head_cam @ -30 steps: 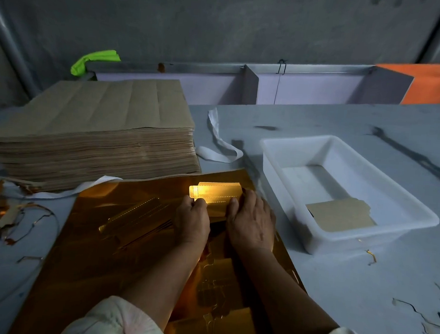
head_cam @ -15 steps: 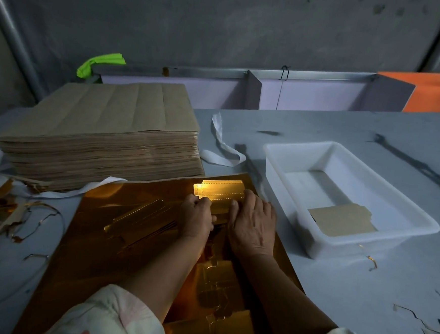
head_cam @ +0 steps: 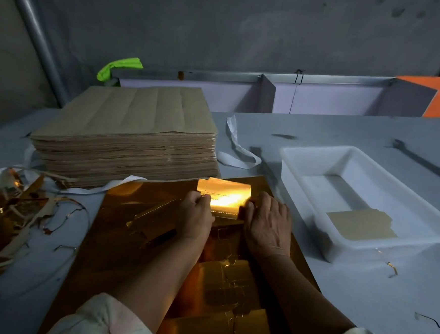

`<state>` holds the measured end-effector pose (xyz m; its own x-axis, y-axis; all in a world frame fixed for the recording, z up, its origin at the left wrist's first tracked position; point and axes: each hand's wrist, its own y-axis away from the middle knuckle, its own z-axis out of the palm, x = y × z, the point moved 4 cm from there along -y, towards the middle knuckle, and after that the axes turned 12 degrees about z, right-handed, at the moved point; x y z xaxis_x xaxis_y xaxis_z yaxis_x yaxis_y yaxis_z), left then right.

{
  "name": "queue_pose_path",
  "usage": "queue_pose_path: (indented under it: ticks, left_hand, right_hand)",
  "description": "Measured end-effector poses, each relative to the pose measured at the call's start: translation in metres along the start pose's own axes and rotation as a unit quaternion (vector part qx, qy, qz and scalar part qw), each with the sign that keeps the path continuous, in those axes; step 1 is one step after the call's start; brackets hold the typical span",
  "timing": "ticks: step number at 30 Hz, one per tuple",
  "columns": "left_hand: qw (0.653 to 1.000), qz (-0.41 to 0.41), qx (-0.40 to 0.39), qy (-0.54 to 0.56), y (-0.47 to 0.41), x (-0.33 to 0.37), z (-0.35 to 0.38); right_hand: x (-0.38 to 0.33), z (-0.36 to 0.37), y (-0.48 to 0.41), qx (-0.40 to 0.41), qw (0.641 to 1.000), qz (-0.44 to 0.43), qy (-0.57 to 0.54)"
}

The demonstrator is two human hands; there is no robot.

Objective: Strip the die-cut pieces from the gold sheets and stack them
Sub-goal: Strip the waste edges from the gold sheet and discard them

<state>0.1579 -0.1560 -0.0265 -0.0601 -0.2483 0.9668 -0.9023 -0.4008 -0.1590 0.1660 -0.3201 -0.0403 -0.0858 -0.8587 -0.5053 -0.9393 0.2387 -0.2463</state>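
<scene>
A large gold sheet (head_cam: 133, 247) lies flat on the grey table in front of me. At its far edge a shiny gold die-cut piece (head_cam: 224, 197) stands lifted, catching bright light. My left hand (head_cam: 196, 217) pinches its left end and my right hand (head_cam: 267, 223) grips its right end. More cut outlines show in the sheet between my forearms. A tall stack of brown-backed sheets (head_cam: 129, 133) sits behind on the left. One stripped piece, brown side up (head_cam: 361, 224), lies in the white tray (head_cam: 302, 178) at the right.
Gold and brown waste strips (head_cam: 1, 218) pile up at the left table edge. A white strap (head_cam: 236, 147) lies between the stack and the tray. Small scraps (head_cam: 390, 267) are scattered at the right. A partition wall (head_cam: 324, 98) runs behind the table.
Both hands have stayed on the gold piece; it has tilted slightly and its glare has spread toward my fingers. The view has shifted a little.
</scene>
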Motion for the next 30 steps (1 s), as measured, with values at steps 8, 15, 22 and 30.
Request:
queue_pose_path:
  ticks: [8,15,22,30]
  left_hand:
    - [0.995,-0.056,0.077,-0.01,-0.015,-0.017,-0.061]
    - [0.988,-0.088,0.12,-0.031,-0.016,-0.028,-0.1]
    - [0.985,-0.094,0.105,-0.101,-0.014,-0.031,-0.11]
    - [0.971,-0.115,0.081,-0.195,-0.012,-0.036,-0.115]
  right_hand:
    - [-0.003,0.002,-0.001,-0.021,0.999,0.02,0.046]
    - [-0.003,0.004,0.001,-0.031,0.998,0.023,0.055]
    - [-0.005,0.002,0.0,-0.032,0.998,0.023,0.056]
    - [-0.006,0.001,0.001,-0.03,0.998,0.025,0.051]
